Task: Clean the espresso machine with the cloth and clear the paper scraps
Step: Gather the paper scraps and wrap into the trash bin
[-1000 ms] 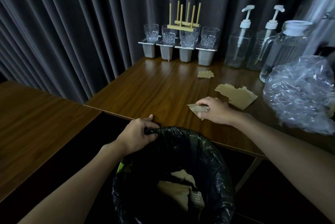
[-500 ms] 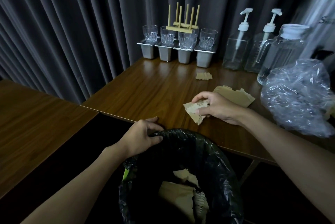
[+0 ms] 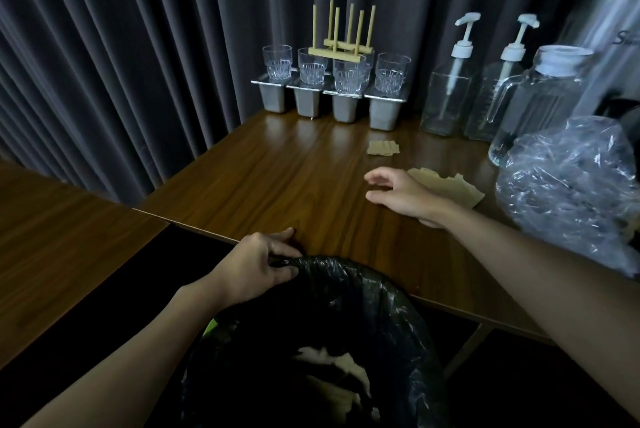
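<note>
My left hand (image 3: pixel 258 264) grips the rim of a black bin bag (image 3: pixel 349 292) held just below the table's front edge. Tan paper scraps (image 3: pixel 332 361) lie inside the bag. My right hand (image 3: pixel 398 193) hovers over the wooden table (image 3: pixel 277 185), fingers apart and empty. Right behind it lies a large torn brown paper scrap (image 3: pixel 450 185). A smaller brown scrap (image 3: pixel 382 147) lies farther back. The espresso machine (image 3: pixel 609 29) shows only as a steel body at the far right edge. No cloth is in view.
Several glasses (image 3: pixel 346 70) stand on steel tubs at the back with a wooden rack (image 3: pixel 341 36) on them. Two pump bottles (image 3: pixel 453 81) and a glass jug (image 3: pixel 540 95) stand at the right. A crumpled clear plastic bag (image 3: pixel 571 181) lies at the right edge.
My right hand lifted a paper scrap off the table, no longer holds it, and now reaches back, empty, towards the larger scrap. My left hand kept hold of the bag.
</note>
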